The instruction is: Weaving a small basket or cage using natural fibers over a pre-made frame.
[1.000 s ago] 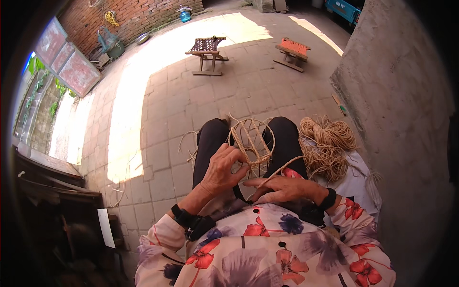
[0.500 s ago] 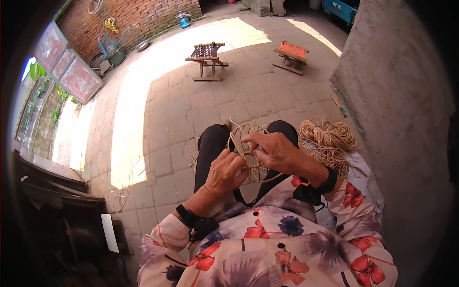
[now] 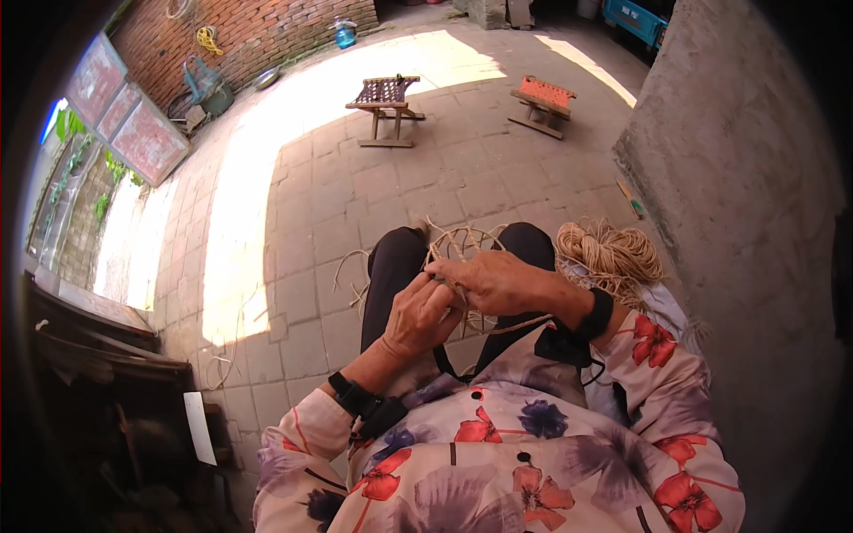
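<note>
"What is the setting?"
"A shaded courtyard floor of grey-brown paving (image 3: 329, 240), with a red brick wall (image 3: 275, 35) at the far side."
"And the work itself?"
"A rounded openwork piece of twisted tan cord (image 3: 464, 234), between the knees of the dark trousers (image 3: 394, 266), partly covered by the hands."
"How are the hands?"
"The left hand (image 3: 416, 320) is clamped on its near edge, fingers bent. The right hand (image 3: 498, 282) reaches across, its fingertips close against the left's; I cannot tell whether they grip a strand. A loose length of tan cord (image 3: 524, 325) runs out below the right hand."
"What lies around?"
"Just right of the knees, a bundled coil of tan cord (image 3: 613, 253) by a white cloth (image 3: 668, 309). Farther off stand a wooden stool with a dark woven seat (image 3: 385, 91) and a wooden stool with an orange seat (image 3: 544, 91)."
</note>
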Tool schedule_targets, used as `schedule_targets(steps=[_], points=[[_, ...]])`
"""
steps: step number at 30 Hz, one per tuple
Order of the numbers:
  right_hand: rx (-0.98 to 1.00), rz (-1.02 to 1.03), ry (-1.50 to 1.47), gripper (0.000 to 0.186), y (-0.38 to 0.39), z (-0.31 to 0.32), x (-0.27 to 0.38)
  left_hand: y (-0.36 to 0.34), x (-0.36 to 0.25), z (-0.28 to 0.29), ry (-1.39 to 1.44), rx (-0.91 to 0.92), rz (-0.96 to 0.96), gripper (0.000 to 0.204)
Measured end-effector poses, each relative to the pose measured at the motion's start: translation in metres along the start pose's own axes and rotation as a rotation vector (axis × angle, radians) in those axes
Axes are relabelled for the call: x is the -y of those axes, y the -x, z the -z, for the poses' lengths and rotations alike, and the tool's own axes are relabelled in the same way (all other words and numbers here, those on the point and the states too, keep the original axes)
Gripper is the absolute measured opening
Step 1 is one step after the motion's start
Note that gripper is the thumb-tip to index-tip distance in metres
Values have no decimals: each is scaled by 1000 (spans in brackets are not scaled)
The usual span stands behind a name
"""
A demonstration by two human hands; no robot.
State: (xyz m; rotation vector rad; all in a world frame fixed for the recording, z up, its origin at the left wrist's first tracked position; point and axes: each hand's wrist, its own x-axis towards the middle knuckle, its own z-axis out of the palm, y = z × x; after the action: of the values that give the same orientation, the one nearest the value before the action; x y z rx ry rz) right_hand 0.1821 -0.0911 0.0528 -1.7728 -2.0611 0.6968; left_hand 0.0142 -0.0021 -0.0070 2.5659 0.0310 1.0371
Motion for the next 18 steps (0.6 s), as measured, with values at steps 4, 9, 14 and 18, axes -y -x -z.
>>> schedule_targets(steps=[4,9,14,18], points=[[8,70,-233,48,-8,1,-11,-1,-5,10,92,79,34,26],[155,-33,160,35,-2,15,18,3,-4,12,154,157,133,26],[-51,117,391,28,5,17,29,-5,-8,4,187,8,33,25],[-519,230,745,23,8,43,7,10,-4,4,155,85,74,25]])
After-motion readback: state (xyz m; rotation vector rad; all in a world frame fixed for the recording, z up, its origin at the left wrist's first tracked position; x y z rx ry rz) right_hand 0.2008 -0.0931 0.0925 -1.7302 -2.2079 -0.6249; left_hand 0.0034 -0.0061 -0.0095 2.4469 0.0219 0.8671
